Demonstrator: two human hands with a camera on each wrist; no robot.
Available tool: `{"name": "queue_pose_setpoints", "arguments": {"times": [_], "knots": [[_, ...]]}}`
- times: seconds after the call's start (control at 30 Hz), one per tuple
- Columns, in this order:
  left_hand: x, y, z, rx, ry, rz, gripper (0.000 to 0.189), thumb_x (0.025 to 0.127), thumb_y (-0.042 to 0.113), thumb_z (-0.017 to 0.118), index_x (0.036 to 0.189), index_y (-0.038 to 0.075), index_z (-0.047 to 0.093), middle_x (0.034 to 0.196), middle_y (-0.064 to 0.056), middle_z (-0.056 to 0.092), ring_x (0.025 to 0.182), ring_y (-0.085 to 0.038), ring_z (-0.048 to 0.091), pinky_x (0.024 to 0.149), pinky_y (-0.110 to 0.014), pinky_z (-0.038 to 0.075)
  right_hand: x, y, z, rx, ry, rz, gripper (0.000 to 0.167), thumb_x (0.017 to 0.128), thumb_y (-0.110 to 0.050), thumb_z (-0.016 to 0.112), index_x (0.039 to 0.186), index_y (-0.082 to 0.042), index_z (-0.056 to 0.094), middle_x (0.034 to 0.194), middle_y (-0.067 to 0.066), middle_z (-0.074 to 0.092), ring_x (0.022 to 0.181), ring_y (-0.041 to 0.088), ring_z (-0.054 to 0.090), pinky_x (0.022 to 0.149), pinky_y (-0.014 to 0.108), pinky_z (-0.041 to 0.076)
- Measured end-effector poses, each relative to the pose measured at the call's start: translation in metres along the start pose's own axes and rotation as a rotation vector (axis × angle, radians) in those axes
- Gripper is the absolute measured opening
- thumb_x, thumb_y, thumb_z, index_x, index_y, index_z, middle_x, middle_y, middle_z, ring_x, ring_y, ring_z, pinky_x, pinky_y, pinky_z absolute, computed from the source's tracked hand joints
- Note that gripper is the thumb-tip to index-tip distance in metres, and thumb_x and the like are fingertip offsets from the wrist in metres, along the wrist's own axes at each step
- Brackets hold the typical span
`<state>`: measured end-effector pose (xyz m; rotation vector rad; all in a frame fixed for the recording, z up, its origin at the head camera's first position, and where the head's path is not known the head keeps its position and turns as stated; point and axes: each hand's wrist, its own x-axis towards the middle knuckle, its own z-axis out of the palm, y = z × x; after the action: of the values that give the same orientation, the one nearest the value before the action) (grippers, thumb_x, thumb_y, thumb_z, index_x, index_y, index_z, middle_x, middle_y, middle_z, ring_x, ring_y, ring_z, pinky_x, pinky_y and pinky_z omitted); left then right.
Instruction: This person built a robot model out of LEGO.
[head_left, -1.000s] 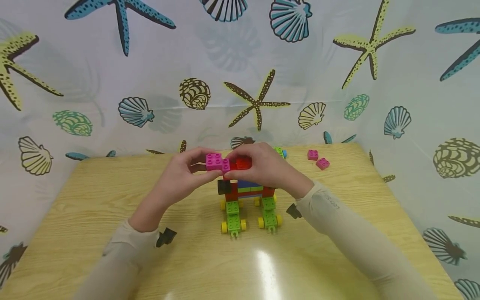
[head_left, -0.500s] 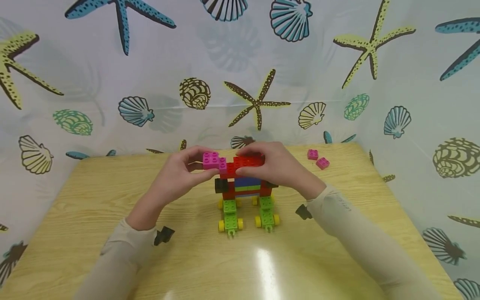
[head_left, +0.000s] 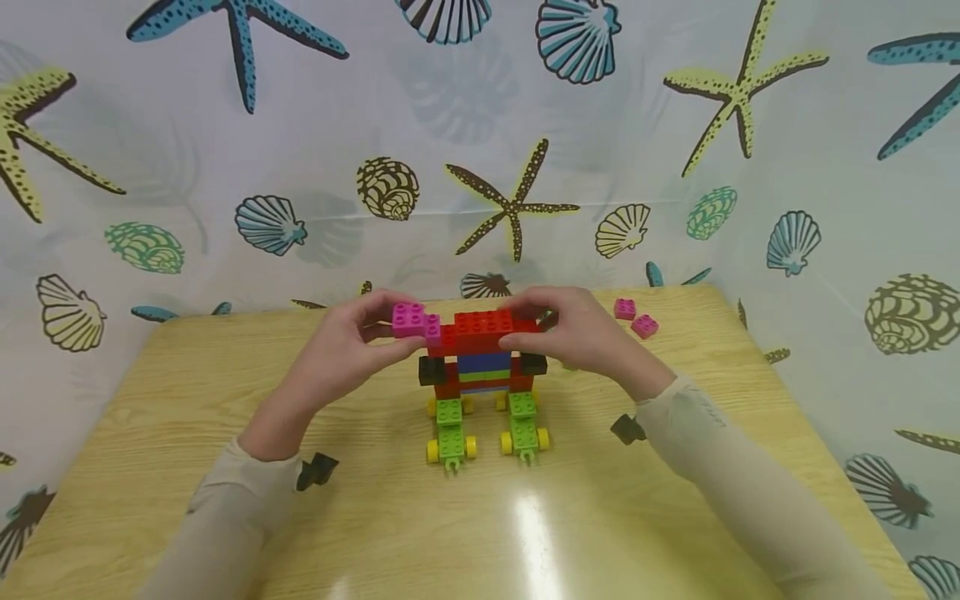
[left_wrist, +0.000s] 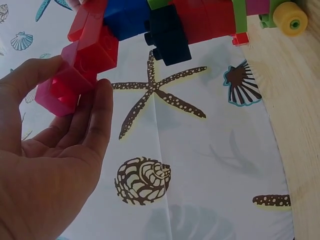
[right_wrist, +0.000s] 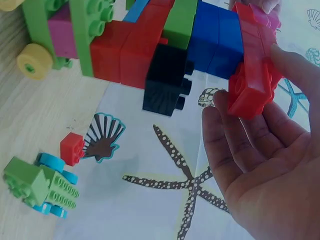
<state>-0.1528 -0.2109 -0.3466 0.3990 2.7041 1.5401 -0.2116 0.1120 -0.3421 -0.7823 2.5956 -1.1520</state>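
A toy built of toy building bricks stands on the table, with red, blue and black bricks [head_left: 431, 371] above green wheeled bases [head_left: 450, 429] with yellow wheels. Pink bricks [head_left: 408, 321] stick out from its top left end. My left hand [head_left: 322, 367] pinches these pink bricks between thumb and fingers, as the left wrist view also shows. Across the top lies a row of red bricks [head_left: 480, 332]. My right hand [head_left: 585, 333] holds its right end, the thumb on the near side and the fingers behind. In the right wrist view the red end brick [right_wrist: 250, 95] sits between thumb and fingers.
Two loose pink bricks [head_left: 645, 326] lie at the table's back right. Behind the toy, the right wrist view shows a small green vehicle [right_wrist: 40, 185] with blue wheels and a loose red brick [right_wrist: 72, 149]. A shell-patterned cloth [head_left: 315, 167] hangs along the table's back edge.
The toy has shifted slightly left along with my left hand. My right hand has slid right along the top, uncovering more of the red bricks.
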Motion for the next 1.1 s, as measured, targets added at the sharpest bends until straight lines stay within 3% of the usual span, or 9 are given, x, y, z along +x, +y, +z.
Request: {"name": "queue_pose_setpoints", "arguments": {"times": [0.13,0.3,0.43,0.63,0.87,1.1], "knots": [[-0.001,0.007,-0.002,0.056,0.019,0.025,0.047,0.103,0.030,0.084,0.144,0.014,0.068,0.142,-0.009,0.073,0.131,-0.031,0.072,0.106,-0.030,0.062,-0.004,0.006,-0.002,0.037,-0.006,0.038,0.048,0.099,-0.039,0.087,0.143,-0.024,0.075,0.135,0.001,0.078,0.113,0.028,0.074,0.081,0.036,0.067],[0.002,0.029,0.000,0.110,0.097,0.125,0.042,0.104,0.029,0.082,0.142,0.017,0.071,0.140,-0.006,0.077,0.133,-0.029,0.072,0.117,-0.054,0.059,-0.008,0.013,-0.004,0.063,0.000,0.038,0.046,0.099,-0.035,0.088,0.142,-0.022,0.076,0.131,0.003,0.079,0.109,0.027,0.076,0.075,0.036,0.068],[0.005,0.049,0.006,0.162,0.110,0.207,0.039,0.103,0.027,0.083,0.140,0.017,0.074,0.139,-0.006,0.078,0.131,-0.029,0.073,0.113,-0.054,0.062,-0.011,0.016,-0.005,0.093,-0.003,0.051,0.046,0.099,-0.034,0.088,0.142,-0.021,0.076,0.130,0.005,0.079,0.109,0.031,0.077,0.077,0.036,0.069],[0.012,0.074,0.022,0.211,0.028,0.287,0.041,0.102,0.027,0.083,0.140,0.014,0.076,0.142,-0.006,0.077,0.134,-0.030,0.072,0.105,-0.053,0.066,-0.015,0.024,-0.007,0.135,-0.001,0.073,0.045,0.099,-0.033,0.088,0.141,-0.021,0.075,0.131,0.005,0.078,0.111,0.033,0.078,0.078,0.039,0.070],[0.028,0.085,0.048,0.247,-0.052,0.251,0.043,0.102,0.025,0.083,0.142,0.009,0.074,0.143,-0.010,0.076,0.135,-0.031,0.072,0.114,-0.052,0.062,-0.018,0.031,-0.008,0.137,0.005,0.067,0.043,0.100,-0.032,0.088,0.140,-0.020,0.076,0.128,0.005,0.078,0.110,0.030,0.078,0.082,0.039,0.069],[0.032,0.092,0.060,0.295,-0.102,0.174,0.047,0.104,0.025,0.082,0.146,0.007,0.071,0.146,-0.010,0.074,0.139,-0.031,0.068,0.115,-0.050,0.062,-0.020,0.031,-0.010,0.137,0.003,0.057,0.039,0.101,-0.030,0.086,0.137,-0.020,0.077,0.128,0.005,0.078,0.111,0.030,0.078,0.086,0.039,0.069]]}}
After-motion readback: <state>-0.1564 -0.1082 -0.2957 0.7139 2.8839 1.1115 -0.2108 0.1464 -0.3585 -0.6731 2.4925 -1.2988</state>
